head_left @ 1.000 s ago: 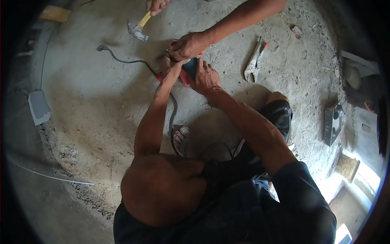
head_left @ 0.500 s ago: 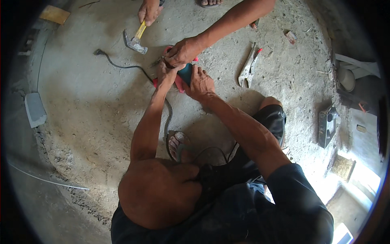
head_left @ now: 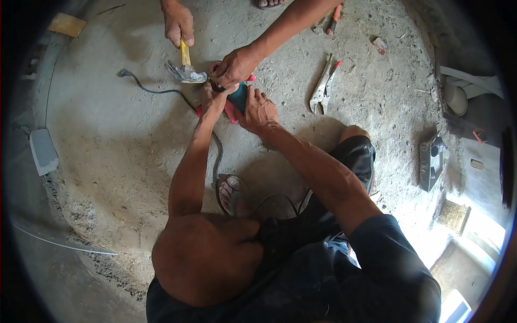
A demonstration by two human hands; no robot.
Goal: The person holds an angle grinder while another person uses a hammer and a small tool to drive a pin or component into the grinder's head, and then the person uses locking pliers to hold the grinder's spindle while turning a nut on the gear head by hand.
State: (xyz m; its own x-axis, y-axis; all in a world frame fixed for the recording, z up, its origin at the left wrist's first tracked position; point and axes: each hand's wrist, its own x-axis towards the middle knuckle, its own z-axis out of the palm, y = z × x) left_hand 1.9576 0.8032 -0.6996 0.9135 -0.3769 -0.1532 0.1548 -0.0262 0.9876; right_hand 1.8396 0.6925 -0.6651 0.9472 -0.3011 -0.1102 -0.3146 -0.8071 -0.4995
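My right hand (head_left: 260, 111) is wrapped round the teal body of a teal-and-red power tool (head_left: 237, 99) on the rough concrete floor. My left hand (head_left: 214, 98) is closed at the tool's upper left end; what its fingertips grip is hidden. Right above it, a co-worker's hand (head_left: 236, 65) pinches at the same end, its fingertips close to mine. The co-worker's other hand (head_left: 179, 26) holds a claw hammer (head_left: 188, 74) by its yellow handle. The hammer's head is beside the tool's end, close to my left fingers; contact cannot be made out.
A black cord (head_left: 156, 89) with a plug curves past the tool toward my foot. Locking pliers (head_left: 324, 89) lie to the right, an orange-handled tool (head_left: 334, 22) farther off. A grey block (head_left: 44, 152) sits left, a wooden piece (head_left: 67, 25) far left, a dark boxy tool (head_left: 431, 164) right.
The co-worker's hammer has turned and come right and down, bringing its head close to the tool's end. My hands keep their hold; the whole view has shifted slightly.
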